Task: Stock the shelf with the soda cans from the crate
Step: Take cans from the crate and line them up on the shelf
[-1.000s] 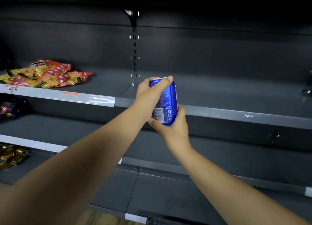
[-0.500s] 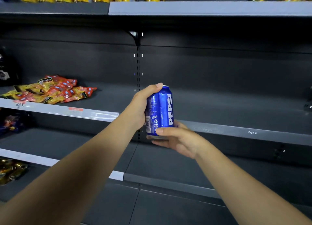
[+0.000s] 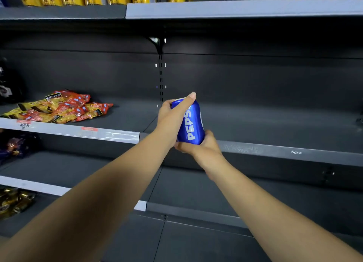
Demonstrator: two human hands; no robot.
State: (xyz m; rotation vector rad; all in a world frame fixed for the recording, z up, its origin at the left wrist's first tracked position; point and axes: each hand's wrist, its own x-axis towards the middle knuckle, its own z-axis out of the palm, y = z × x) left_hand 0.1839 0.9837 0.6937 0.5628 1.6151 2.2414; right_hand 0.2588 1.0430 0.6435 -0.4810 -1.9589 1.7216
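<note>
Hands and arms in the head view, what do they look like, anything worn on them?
The left forearm and right forearm are bare to the frame's edge, no sleeves in view. The left hand and the right hand wear no gloves; no watch, bracelet or ring shows. The one left-hand nail in view looks short, unpainted.

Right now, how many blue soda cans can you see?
1. The blue Pepsi can, gripped by the left hand and right hand at the middle shelf front edge, not yet set down. More may sit in the crate, out of view.
</note>
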